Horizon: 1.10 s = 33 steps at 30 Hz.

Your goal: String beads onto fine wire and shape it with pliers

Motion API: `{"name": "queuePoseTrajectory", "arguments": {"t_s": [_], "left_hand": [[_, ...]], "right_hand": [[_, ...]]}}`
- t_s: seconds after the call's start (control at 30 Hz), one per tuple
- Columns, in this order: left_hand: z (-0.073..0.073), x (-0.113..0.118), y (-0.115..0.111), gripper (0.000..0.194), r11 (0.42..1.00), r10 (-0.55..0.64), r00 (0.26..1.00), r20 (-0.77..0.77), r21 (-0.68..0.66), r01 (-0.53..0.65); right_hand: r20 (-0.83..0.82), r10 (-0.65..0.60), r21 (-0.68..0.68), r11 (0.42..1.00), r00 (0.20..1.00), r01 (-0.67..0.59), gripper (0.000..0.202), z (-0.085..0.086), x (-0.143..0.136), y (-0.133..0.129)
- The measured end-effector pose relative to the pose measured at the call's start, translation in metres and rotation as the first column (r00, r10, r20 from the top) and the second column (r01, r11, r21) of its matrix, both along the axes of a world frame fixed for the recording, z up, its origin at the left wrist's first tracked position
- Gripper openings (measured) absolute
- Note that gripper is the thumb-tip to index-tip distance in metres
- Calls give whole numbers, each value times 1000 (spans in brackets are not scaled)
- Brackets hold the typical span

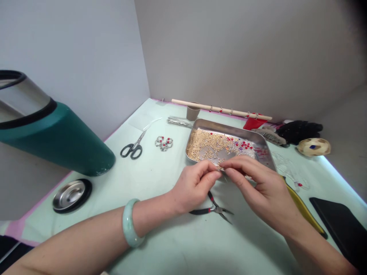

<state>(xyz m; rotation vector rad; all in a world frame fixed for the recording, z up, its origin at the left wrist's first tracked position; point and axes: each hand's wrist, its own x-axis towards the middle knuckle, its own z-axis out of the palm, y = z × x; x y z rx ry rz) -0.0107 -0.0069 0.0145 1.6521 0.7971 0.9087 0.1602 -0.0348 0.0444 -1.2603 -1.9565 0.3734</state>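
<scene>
My left hand (199, 182) is closed in a pinch, thumb against bent forefinger, and a green bangle (132, 222) circles that wrist. Close beside its fingertips, my right hand (259, 187) also pinches with thumb and forefinger. Something tiny and thin sits at the fingertips, too small to name. Both hands are over the near edge of a metal tray (229, 126) of gold beads (197, 145), clear beads and red beads (246, 145). Pliers (218, 209) with dark red-marked handles lie under the left hand, jaws apart, partly hidden.
Scissors (134, 149) and a beaded wire piece (164, 143) lie left of the tray. Cut wires (180, 122), a cup (193, 112) and a wooden stick (223, 109) are behind. A green bottle (65, 137) and its lid (72, 195) stand left; a black phone-like slab (341, 225) lies right.
</scene>
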Motion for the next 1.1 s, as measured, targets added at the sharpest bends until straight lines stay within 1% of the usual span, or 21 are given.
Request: {"name": "queuePoseTrajectory", "arguments": {"t_s": [0.1, 0.2, 0.33, 0.4, 0.47, 0.53, 0.67, 0.8, 0.9, 0.93, 1.0, 1.1], "left_hand": [[-1, 0, 1, 18, 999, -15, 1000, 12, -31, 15], [-2, 0, 2, 18, 997, -42, 998, 46, -68, 46], [-4, 1, 1, 19, 990, -92, 993, 78, -104, 100], [-5, 1, 1, 19, 984, -118, 989, 91, -125, 129], [-4, 1, 0, 19, 983, -119, 989, 90, -129, 130], [-3, 1, 0, 18, 990, -96, 994, 57, -100, 101], [2, 0, -4, 17, 1000, -19, 999, -47, 19, 19], [3, -1, -8, 16, 993, 38, 994, -102, 112, -26], [3, -1, -8, 15, 979, 76, 988, -132, 197, -49], [2, -1, -8, 15, 977, 83, 988, -133, 207, -54], [2, 0, -7, 16, 984, 65, 991, -121, 172, -44], [3, 0, -4, 17, 997, -20, 996, -84, 67, 25]], "right_hand": [[4, -33, -37, 999, 999, 33, 9, 1, 3, 0], [-2, -15, -49, 999, 1000, 15, 7, 2, 2, 0], [20, 5, -29, 1000, 1000, -4, 4, 2, 1, 0], [28, 8, -19, 1000, 1000, -8, 6, 2, 1, -1], [28, 11, -16, 1000, 1000, -10, 8, 1, 1, -1], [27, 6, -3, 1000, 1000, -6, 10, 1, 1, -1], [34, -17, 16, 1000, 999, 17, 15, 0, -1, -5], [35, -39, -6, 999, 999, 39, 21, -1, -7, -9], [30, -84, -44, 995, 996, 85, 25, -1, -10, -10], [31, -93, -71, 993, 995, 95, 26, -1, -9, -10], [38, -84, -149, 985, 996, 89, 27, 2, -5, -8], [38, -13, -249, 968, 999, 22, 29, 8, 4, -4]]}}
